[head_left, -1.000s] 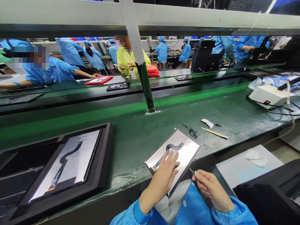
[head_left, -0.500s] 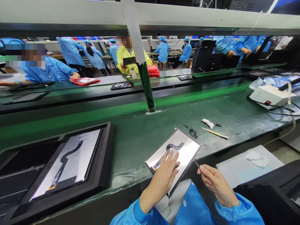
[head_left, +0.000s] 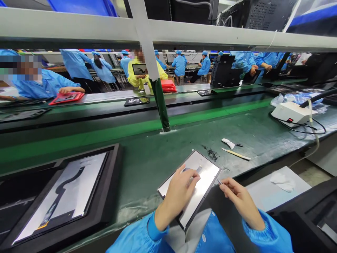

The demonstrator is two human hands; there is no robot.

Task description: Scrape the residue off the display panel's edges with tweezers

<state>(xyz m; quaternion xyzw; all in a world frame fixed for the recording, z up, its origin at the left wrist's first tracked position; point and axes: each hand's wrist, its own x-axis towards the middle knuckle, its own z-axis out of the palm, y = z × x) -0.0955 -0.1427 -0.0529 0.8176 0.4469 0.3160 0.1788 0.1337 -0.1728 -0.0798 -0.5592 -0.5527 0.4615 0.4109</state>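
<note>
the left hand [head_left: 179,191] lies flat and open on the silver panel [head_left: 202,182], which rests at the near edge of the green bench [head_left: 147,158]. the panel's long axis runs from 7 to 1 o'clock. the right hand [head_left: 237,196] is closed around a thin tool [head_left: 219,181], whose tip touches the panel's right edge, at 10 o'clock from that hand.

The left hand [head_left: 179,191] slid further up the silver panel [head_left: 202,182], covering more of its black ribbon; the right hand [head_left: 237,196] brought its thin tool [head_left: 219,181] to the panel's right edge.
</note>
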